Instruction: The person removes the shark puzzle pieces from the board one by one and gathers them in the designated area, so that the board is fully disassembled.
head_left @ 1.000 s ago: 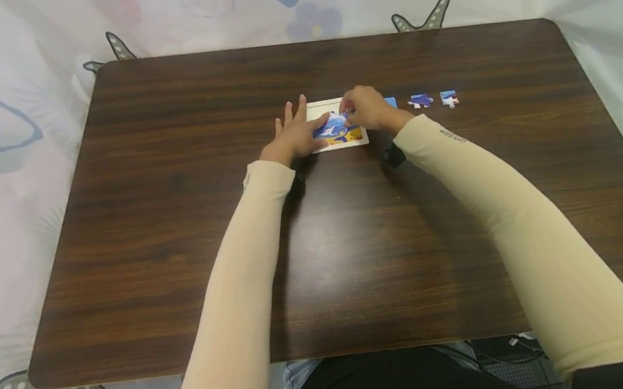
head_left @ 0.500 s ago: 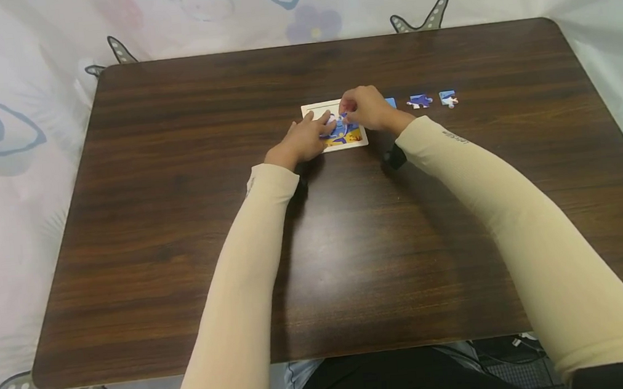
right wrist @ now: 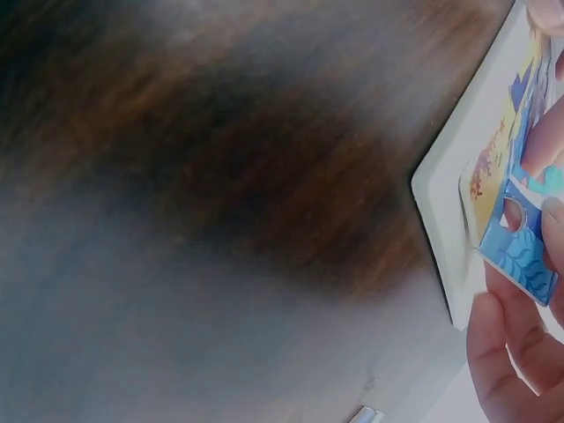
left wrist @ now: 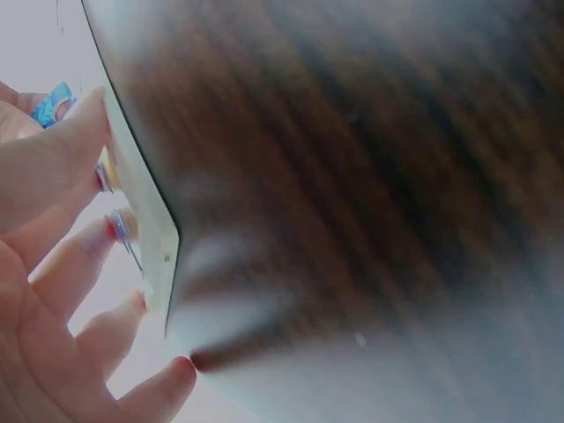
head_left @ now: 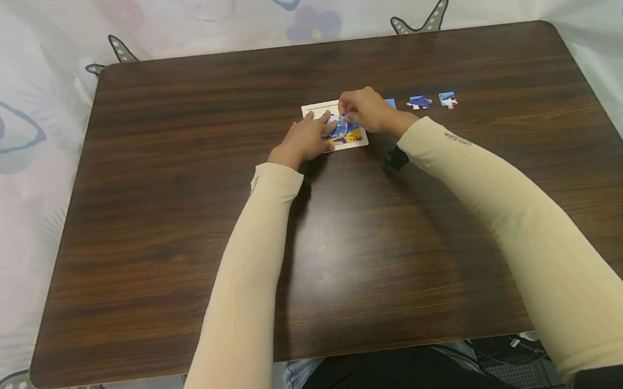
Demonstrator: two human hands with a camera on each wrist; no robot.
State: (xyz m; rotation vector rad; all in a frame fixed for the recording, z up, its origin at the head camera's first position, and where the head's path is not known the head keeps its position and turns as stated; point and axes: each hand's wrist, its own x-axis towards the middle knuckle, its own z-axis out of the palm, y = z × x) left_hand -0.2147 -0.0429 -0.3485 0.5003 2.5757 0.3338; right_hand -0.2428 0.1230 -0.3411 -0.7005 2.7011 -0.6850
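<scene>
A shallow jigsaw tray [head_left: 361, 144] with a pale frame lies toward the back of the table, partly filled with a blue and yellow sea picture. My left hand [head_left: 302, 139] rests across its left side, fingers fairly straight and touching the frame and the picture. Over the tray's right part, my right hand [head_left: 369, 110] pinches a blue jigsaw piece [right wrist: 522, 264] between thumb and fingers. In the right wrist view this piece is tilted above the picture, with a hole in its edge. The hands hide much of the picture.
To the right of the tray lie two loose jigsaw pieces, a purple-blue one [head_left: 419, 102] and a blue and white one [head_left: 448, 100]. Another blue piece [head_left: 390, 103] shows partly behind my right hand. The dark wooden table [head_left: 338, 248] stretches all around.
My left hand has drawn its spread fingers in and slid right over the picture, uncovering the tray's far left corner. My right hand has stayed almost in place with the jigsaw piece.
</scene>
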